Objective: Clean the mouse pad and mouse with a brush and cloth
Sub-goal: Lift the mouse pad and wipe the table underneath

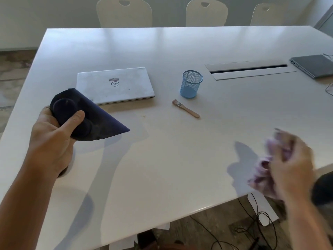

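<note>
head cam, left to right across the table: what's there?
Left hand holding the mouse pad → white laptop → brush → blue mesh cup → right hand gripping the cloth → grey laptop.

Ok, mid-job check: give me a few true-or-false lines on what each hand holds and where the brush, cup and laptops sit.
1. The left hand holds the dark mouse pad off the table. True.
2. The brush is in the right hand. False: it lies on the table; that hand has a grip on a purple cloth.
3. The blue mesh cup stands upright beyond the brush. True.
4. The white laptop is open. False: its lid is closed.
5. A grey laptop lies at the far right. True.
</note>
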Action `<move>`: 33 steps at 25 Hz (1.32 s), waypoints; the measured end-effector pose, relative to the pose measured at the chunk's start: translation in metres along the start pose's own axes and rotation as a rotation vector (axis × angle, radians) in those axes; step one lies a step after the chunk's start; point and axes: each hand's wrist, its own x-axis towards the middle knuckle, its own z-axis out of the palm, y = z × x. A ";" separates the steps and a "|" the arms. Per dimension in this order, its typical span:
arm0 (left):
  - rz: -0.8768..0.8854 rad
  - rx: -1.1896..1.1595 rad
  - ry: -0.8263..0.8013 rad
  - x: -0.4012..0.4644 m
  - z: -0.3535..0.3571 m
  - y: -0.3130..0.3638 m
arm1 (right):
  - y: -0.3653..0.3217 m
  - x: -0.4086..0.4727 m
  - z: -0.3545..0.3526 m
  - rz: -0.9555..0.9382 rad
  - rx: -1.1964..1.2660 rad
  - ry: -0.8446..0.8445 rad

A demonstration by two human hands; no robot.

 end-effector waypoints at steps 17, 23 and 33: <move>-0.071 -0.056 0.137 -0.038 -0.069 -0.010 | -0.206 0.012 0.356 -0.835 -0.184 -1.348; -0.090 -0.045 0.114 -0.048 -0.051 -0.009 | -0.164 0.036 0.276 -0.738 -0.249 -1.365; -0.072 -0.045 0.059 -0.074 -0.042 -0.008 | 0.004 0.056 0.118 -0.606 -0.071 -1.439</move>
